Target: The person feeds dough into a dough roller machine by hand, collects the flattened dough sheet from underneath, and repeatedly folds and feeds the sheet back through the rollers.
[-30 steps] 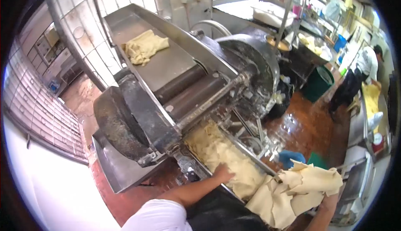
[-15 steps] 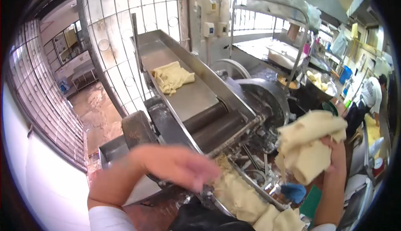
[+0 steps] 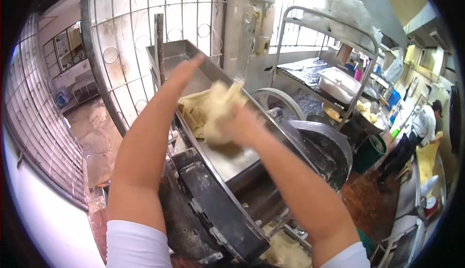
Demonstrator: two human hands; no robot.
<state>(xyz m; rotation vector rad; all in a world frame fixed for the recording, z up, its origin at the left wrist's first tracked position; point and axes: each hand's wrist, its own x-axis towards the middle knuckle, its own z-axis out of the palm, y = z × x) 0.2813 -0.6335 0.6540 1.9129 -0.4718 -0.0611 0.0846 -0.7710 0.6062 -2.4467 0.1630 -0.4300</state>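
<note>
My right hand point(image 3: 242, 122) grips a folded slab of pale dough point(image 3: 219, 108), blurred by motion, above the metal tray point(image 3: 247, 159) of a roller machine. Another crumpled piece of dough point(image 3: 191, 107) lies in the tray just left of it. My left hand point(image 3: 188, 69) reaches over the upper end of the tray, its fingers stretched out with nothing in them. Below the tray are the dark rollers point(image 3: 252, 190), partly hidden by my right forearm. More dough point(image 3: 288, 252) lies under the machine near my body.
A wheel point(image 3: 273, 103) and a curved metal guard point(image 3: 322, 139) stand on the machine's right. Behind is a rack point(image 3: 375, 50) with a white tub point(image 3: 339, 84). A green bin point(image 3: 370, 151) is on the floor. A co-worker point(image 3: 421, 127) stands at the right-hand counter.
My right hand has carried the dough from the right side up and left over the tray. My left hand has moved up from the front of the machine to the tray's far end.
</note>
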